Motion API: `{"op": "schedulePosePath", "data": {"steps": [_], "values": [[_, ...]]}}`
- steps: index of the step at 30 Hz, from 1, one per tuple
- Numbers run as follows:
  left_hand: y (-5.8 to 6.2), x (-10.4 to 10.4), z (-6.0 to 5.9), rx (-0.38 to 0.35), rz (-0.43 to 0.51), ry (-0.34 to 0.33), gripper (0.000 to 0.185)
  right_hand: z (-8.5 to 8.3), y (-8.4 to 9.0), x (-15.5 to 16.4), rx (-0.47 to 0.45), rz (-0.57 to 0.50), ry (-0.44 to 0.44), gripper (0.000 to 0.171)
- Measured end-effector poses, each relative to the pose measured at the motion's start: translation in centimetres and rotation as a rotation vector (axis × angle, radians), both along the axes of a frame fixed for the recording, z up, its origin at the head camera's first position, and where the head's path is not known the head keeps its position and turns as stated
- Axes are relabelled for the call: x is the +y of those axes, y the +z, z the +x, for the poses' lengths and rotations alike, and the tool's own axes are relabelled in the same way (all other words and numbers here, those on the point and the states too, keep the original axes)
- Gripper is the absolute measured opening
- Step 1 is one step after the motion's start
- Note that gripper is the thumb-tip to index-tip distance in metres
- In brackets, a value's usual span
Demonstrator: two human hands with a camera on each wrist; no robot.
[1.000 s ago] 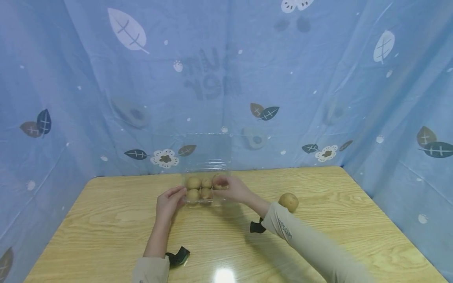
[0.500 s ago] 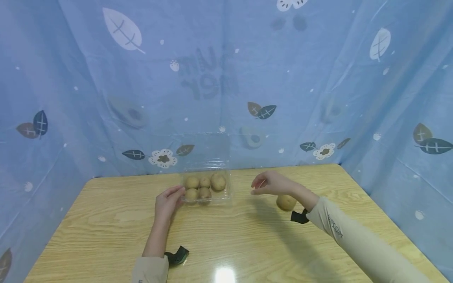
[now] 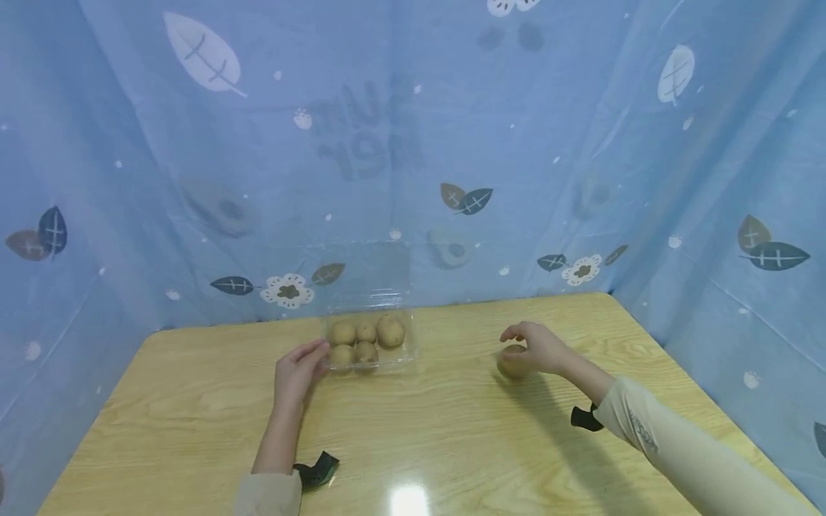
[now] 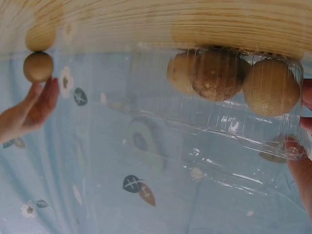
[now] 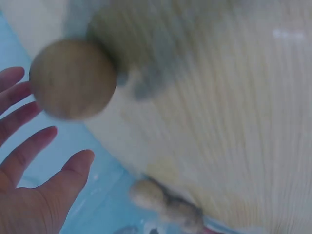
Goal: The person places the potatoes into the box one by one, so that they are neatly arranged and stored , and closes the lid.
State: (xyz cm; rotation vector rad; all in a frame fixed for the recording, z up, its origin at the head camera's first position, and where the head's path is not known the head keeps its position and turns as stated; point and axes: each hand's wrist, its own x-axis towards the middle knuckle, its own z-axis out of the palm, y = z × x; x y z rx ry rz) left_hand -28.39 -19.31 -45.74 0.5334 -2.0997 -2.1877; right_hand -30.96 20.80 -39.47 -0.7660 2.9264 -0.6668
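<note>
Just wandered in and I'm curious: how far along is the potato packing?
Five potatoes already sit in the clear box, steadied by the left hand. The right hand reaches over the last loose potato, fingers open, not yet gripping. Left: boxing it; the lid stands open.

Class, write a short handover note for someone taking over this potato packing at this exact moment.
Left hand: open, fingertips touching the left edge of the clear plastic clamshell box.
Right hand: open, cupped over the loose potato on the wooden table, not gripping it.
Done: five potatoes sit in the box; its lid stands open.
Left: one potato outside the box; lid not closed.
</note>
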Motion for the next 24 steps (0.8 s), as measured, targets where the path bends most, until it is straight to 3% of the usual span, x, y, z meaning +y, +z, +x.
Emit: {"op": "schedulePosePath", "data": {"steps": [13,24], "values": [[-0.3,0.0,-0.1,-0.008,-0.018,0.003,0.041,0.7,-2.4,1.5,0.058,-0.004,-0.032,0.041],[-0.3,0.0,0.0,-0.007,-0.008,-0.003,0.042,1.1,-2.4,0.8,0.039,-0.004,-0.040,0.043]]}}
